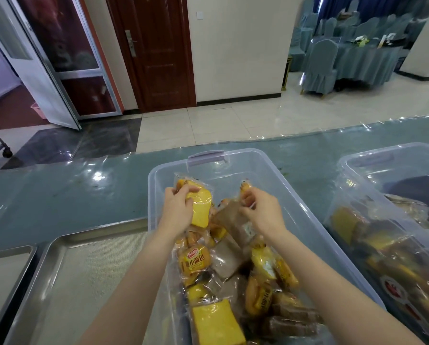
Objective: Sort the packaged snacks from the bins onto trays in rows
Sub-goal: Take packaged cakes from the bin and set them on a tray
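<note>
Forearms reach over the clear bin (233, 153) of packaged snacks (194, 263) on the worktop (84, 190). The left hand (177, 205) grips a yellow cake packet (200, 210) above the heap, and the right hand (260, 207) pinches the top of a brown packet (229, 219). A steel tray (59, 245) lies just left of the bin.

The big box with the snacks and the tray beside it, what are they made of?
The bin looks like clear plastic: you can see right through its smooth, glossy walls. The tray looks like metal, probably stainless steel: it is silver-grey, with a dull shine and a rolled rim.
</note>
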